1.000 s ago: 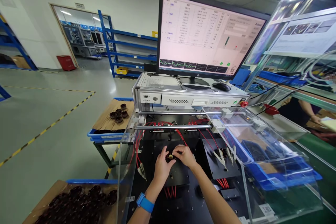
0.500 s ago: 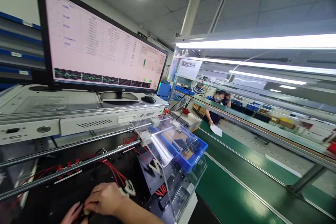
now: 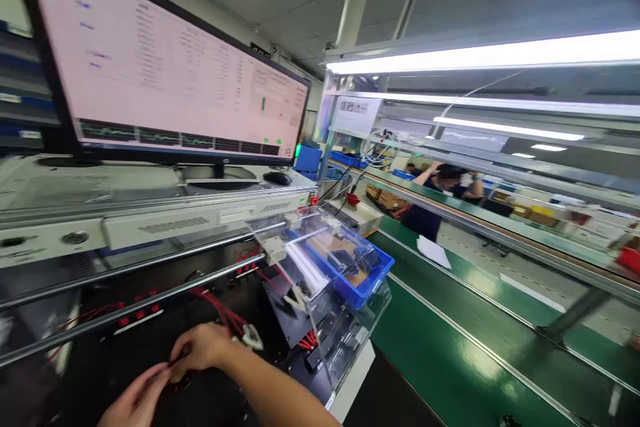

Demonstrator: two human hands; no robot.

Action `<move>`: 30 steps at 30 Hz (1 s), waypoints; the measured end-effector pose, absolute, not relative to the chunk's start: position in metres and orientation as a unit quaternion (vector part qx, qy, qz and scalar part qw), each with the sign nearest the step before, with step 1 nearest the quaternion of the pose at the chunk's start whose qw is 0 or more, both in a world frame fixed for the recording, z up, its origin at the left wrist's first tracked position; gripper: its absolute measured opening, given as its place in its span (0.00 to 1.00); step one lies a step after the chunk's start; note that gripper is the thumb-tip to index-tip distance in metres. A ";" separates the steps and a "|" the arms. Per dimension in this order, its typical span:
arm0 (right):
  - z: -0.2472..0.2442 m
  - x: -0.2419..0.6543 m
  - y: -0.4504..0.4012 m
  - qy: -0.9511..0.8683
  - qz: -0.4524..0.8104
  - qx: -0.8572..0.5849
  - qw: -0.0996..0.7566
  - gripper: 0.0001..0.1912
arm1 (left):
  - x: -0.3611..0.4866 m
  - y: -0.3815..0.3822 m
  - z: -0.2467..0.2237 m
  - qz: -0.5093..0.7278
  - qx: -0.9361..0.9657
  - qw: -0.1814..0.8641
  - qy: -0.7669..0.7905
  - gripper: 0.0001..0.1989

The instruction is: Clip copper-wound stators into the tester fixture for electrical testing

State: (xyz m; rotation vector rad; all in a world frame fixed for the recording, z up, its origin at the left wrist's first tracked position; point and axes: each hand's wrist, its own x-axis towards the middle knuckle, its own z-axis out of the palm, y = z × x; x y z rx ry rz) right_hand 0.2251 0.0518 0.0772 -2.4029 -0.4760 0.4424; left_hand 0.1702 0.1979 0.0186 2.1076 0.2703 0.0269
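Note:
Near the bottom left, my left hand (image 3: 137, 397) and my right hand (image 3: 200, 347) meet over the black surface (image 3: 120, 367) of the test fixture. The fingers of both are closed around something small and dark, too hidden to name. Red wires (image 3: 225, 313) with a white connector (image 3: 253, 337) lie just beyond my right wrist. Two metal rods (image 3: 200, 297) cross above the black surface. A clear plastic cover (image 3: 325, 340) stands open to the right of my right forearm.
A monitor (image 3: 175, 73) and a mouse (image 3: 277, 177) stand on the machine top. Behind the clear cover is a blue tray (image 3: 363, 295). A green conveyor (image 3: 425, 347) runs along the right, with a person (image 3: 423, 217) beyond it and white paper (image 3: 433, 251) on it.
The view has shifted. My hands have come closer together at the fingertips. Across the conveyor, the person has moved right with arms raised, and the paper they held now lies on the conveyor.

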 end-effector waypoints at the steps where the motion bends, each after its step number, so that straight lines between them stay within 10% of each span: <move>1: 0.074 0.214 0.049 -0.190 0.115 -0.905 0.363 0.16 | 0.168 0.196 0.031 -0.001 0.859 0.500 0.110 0.23; 5: 0.054 0.175 0.038 -0.090 -0.031 -0.854 0.511 0.13 | 0.160 0.186 0.054 0.048 0.839 0.535 0.080 0.19; 10: 0.035 0.162 0.031 -0.007 0.094 -0.813 0.574 0.10 | 0.158 0.178 0.040 0.107 0.828 0.545 0.073 0.13; 30: 0.020 0.152 0.004 -0.068 0.161 -0.822 0.542 0.06 | 0.126 0.183 0.040 0.221 0.824 0.521 -0.018 0.12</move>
